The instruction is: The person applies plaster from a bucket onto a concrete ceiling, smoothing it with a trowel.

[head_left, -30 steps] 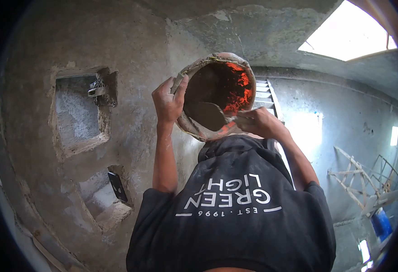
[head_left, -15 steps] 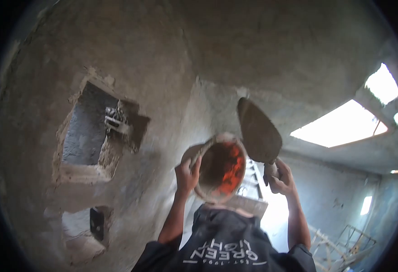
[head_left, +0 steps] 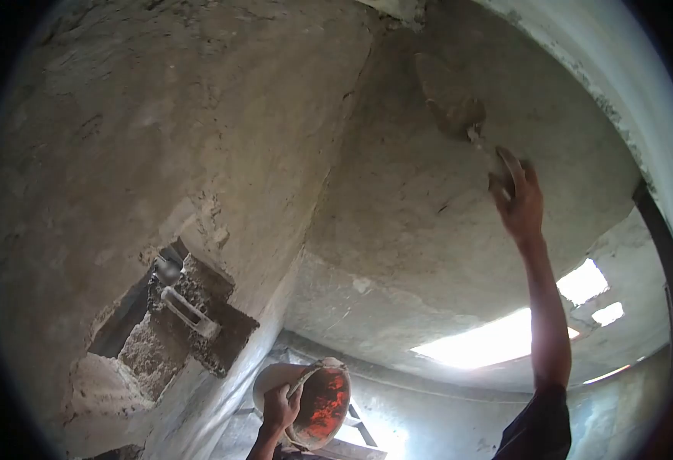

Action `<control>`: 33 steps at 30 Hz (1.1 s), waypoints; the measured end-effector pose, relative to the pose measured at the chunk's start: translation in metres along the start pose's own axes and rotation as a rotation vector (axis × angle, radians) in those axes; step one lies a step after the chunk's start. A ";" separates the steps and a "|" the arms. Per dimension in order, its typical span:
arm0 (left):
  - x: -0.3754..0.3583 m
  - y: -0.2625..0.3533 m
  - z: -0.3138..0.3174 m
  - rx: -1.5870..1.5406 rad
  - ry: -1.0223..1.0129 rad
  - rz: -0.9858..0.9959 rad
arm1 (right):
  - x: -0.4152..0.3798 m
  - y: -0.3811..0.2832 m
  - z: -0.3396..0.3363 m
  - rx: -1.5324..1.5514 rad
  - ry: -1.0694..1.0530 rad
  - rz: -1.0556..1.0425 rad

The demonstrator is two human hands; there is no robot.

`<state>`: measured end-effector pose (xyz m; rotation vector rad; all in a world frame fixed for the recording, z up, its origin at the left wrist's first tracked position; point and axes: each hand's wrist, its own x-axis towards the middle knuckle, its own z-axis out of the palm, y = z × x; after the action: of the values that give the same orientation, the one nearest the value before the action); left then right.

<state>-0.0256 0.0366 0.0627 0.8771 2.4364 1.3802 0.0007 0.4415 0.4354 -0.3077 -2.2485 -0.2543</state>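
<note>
At the bottom centre, my left hand (head_left: 281, 408) grips the mortar-crusted rim of a bucket (head_left: 325, 406), which is tilted so its orange-streaked inside shows. My right arm is stretched up, and my right hand (head_left: 519, 192) holds the handle end of a trowel (head_left: 451, 103). The trowel's blade lies against or very close to the grey plastered surface (head_left: 398, 192) overhead; its colour blends with the plaster, and contact is hard to judge.
On the left, a rough wall (head_left: 121, 153) has a broken opening with a light-coloured bracket (head_left: 190, 313) in it. Bright openings (head_left: 482, 341) show at the right. Part of a ladder-like frame (head_left: 363, 422) stands behind the bucket. A dark curved strip (head_left: 670, 268) runs down the far right.
The view has tilted upward. My right hand has raised the trowel from beside the bucket to the overhead surface. The bucket, still in my left hand, now appears lower and further left.
</note>
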 end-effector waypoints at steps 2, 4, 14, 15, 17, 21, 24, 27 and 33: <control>0.005 -0.001 -0.003 0.000 0.001 0.011 | 0.035 0.011 -0.002 -0.323 -0.101 -0.018; 0.009 -0.003 -0.005 -0.067 -0.036 -0.036 | 0.065 0.025 -0.007 -0.450 -0.109 -0.096; 0.019 -0.015 -0.002 -0.038 -0.049 -0.025 | 0.130 0.049 -0.043 -0.830 -0.130 -0.299; 0.017 -0.012 -0.003 -0.038 -0.052 -0.022 | 0.136 0.054 -0.045 -0.832 -0.130 -0.296; 0.017 -0.008 -0.003 -0.047 -0.047 -0.074 | 0.146 0.067 -0.048 -0.829 -0.103 -0.392; 0.012 -0.016 0.004 -0.059 -0.067 -0.081 | 0.154 0.048 -0.055 -0.830 -0.186 -0.241; 0.009 -0.017 0.005 -0.005 -0.058 -0.063 | 0.155 0.063 -0.066 -0.836 -0.222 -0.213; 0.007 -0.013 0.004 0.010 -0.062 -0.055 | 0.146 0.063 -0.073 -0.839 -0.214 -0.205; 0.000 -0.013 0.011 -0.102 -0.042 -0.044 | 0.097 0.085 -0.074 -0.767 -0.033 -0.067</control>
<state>-0.0257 0.0390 0.0462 0.8152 2.3176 1.4406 0.0195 0.5140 0.5637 -0.6347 -2.1072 -1.1570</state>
